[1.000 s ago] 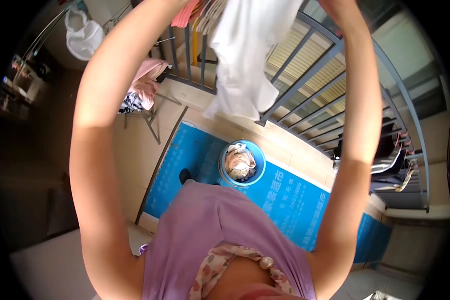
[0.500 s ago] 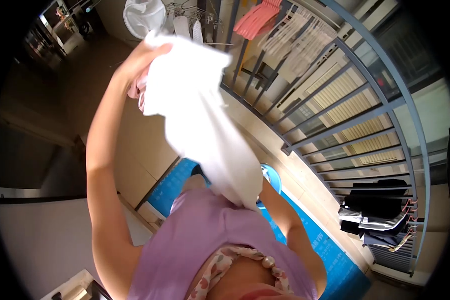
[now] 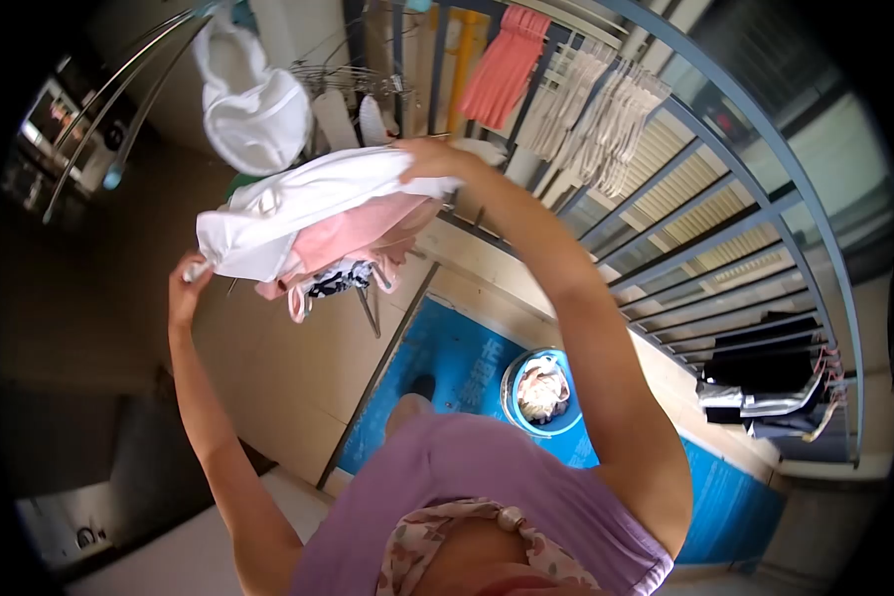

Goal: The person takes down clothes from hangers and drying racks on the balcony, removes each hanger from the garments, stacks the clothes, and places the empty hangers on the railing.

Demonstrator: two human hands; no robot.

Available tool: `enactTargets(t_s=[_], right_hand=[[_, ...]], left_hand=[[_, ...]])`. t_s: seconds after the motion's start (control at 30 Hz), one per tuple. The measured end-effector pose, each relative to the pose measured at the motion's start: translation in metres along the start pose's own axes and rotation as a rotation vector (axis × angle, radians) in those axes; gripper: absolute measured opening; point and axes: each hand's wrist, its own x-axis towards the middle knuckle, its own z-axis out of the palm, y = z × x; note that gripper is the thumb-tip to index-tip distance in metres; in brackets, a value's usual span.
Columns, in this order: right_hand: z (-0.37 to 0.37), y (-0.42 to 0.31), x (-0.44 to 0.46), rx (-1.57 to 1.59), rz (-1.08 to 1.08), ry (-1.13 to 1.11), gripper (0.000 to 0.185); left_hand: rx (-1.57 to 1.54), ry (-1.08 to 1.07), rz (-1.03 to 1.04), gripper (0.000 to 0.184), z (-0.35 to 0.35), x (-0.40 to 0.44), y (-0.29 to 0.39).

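A white garment [image 3: 318, 199] is stretched between my two hands. My left hand [image 3: 186, 286] pinches one corner at its near left end. At the far right end, my right hand [image 3: 429, 162] grips the cloth, its fingers partly hidden by it. The white cloth lies across or just above a heap of clothes; I cannot tell whether it rests there. Showing from beneath it are a pink garment [image 3: 353, 230] and a black-and-white patterned cloth [image 3: 340, 280]. A thin metal leg [image 3: 370, 313] shows below the heap.
A blue bucket [image 3: 508, 389] holding laundry stands on the blue floor mat [image 3: 437, 348]. Pink hangers [image 3: 507, 65] and white hangers [image 3: 611, 124] hang along the railing [image 3: 695, 223]. Dark clothes [image 3: 765, 372] hang at the right. A white mesh-like item [image 3: 258, 114] hangs at upper left.
The white garment has gone from hanging bunched to being spread sideways. My left hand has moved down and left; my right hand has risen to the far end. The bucket and clothes heap now show.
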Motion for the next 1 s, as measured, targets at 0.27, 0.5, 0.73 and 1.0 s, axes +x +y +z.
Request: enactTargets(t_s=[0.27,0.5,0.73,1.0], right_hand=[[0.149,0.054,-0.018,-0.111,0.167,-0.189,0.075],[0.246,0.088,-0.349,0.515,0.696,0.375,0.037],[0.184,0.026,-0.691,0.705,1.685,0.079,0.054],[-0.001,0.111,-0.972,0.143,1.839,0.872,0.087]], left_hand=[[0.58,-0.42,-0.053,0.034,0.051,-0.004,-0.214],[0.628,-0.375,-0.192,0.024,0.167,-0.077,-0.211],[0.248,-1.177,-0.598,0.023,0.356,-0.161,-0.086],[0.301,-0.807,0.045,0.018,0.535,-0.124,0.085]])
